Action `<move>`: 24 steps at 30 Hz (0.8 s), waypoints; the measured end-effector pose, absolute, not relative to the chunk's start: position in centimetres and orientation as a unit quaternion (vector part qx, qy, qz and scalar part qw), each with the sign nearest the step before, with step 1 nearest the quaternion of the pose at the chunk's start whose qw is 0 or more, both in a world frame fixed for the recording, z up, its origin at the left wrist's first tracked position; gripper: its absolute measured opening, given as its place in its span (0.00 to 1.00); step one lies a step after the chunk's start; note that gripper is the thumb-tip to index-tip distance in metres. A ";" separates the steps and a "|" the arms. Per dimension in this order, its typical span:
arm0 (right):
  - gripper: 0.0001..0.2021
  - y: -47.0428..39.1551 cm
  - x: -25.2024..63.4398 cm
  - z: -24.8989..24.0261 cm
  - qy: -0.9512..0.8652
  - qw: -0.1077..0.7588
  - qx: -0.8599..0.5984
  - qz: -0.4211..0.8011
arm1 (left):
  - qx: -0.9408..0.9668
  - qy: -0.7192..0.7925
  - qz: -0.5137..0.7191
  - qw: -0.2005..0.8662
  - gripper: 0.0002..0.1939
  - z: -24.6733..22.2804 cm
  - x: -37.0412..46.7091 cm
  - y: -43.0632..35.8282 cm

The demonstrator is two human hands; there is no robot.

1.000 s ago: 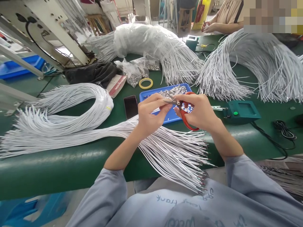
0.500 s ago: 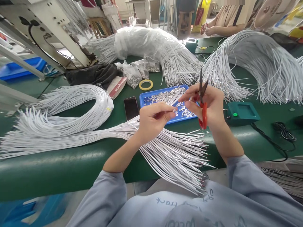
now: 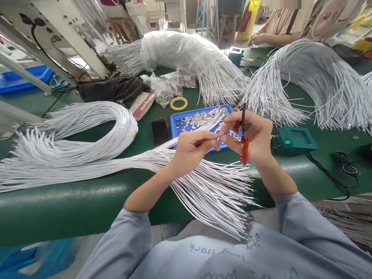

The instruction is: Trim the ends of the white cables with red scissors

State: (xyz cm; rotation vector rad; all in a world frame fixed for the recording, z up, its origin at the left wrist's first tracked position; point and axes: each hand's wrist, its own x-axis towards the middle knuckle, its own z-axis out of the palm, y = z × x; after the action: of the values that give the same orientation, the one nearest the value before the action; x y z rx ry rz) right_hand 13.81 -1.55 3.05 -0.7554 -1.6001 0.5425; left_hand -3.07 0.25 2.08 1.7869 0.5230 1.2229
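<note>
My left hand (image 3: 193,149) is closed in a pinch on a small whitish piece (image 3: 219,138), over the near edge of the blue tray (image 3: 174,128). The fingertips of my right hand (image 3: 252,135) meet it there. Red-handled scissors (image 3: 245,150) are held in my right hand, blades pointing up. Small metal pieces (image 3: 197,119) and some white cable ends lie in the tray. Under my left hand a bundle of white cables (image 3: 209,190) fans out toward the table's front edge. What exactly sits between the fingertips is too small to tell.
A phone (image 3: 160,132), yellow tape roll (image 3: 178,103) and bags of metal parts (image 3: 164,97) lie around the tray. A green device (image 3: 296,140) is at the right. Coiled cables (image 3: 124,128) lie left; more bundles (image 3: 322,69) stand behind. Across the table is a person (image 3: 281,27).
My hands have come together, and their fingertips now meet. The scissors have shifted slightly left and down with my right hand.
</note>
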 end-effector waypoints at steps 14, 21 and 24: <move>0.12 -1.6 13.3 3.1 -0.666 0.627 -0.298 0.272 | 0.742 0.223 0.545 0.321 0.05 1.4 -2.7 0.3; 0.12 -2.3 13.6 3.4 -0.678 0.595 -0.354 0.245 | 0.736 0.247 0.563 0.285 0.09 1.4 -2.4 0.3; 0.14 -2.6 13.5 3.3 -0.685 0.589 -0.371 0.215 | 0.729 0.260 0.568 0.279 0.11 1.3 -2.3 0.3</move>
State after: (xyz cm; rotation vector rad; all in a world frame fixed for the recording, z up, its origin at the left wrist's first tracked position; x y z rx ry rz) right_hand 13.48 -2.64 3.26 -0.8641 -1.5963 0.5011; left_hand -2.26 0.34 1.30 1.9560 0.6987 1.5232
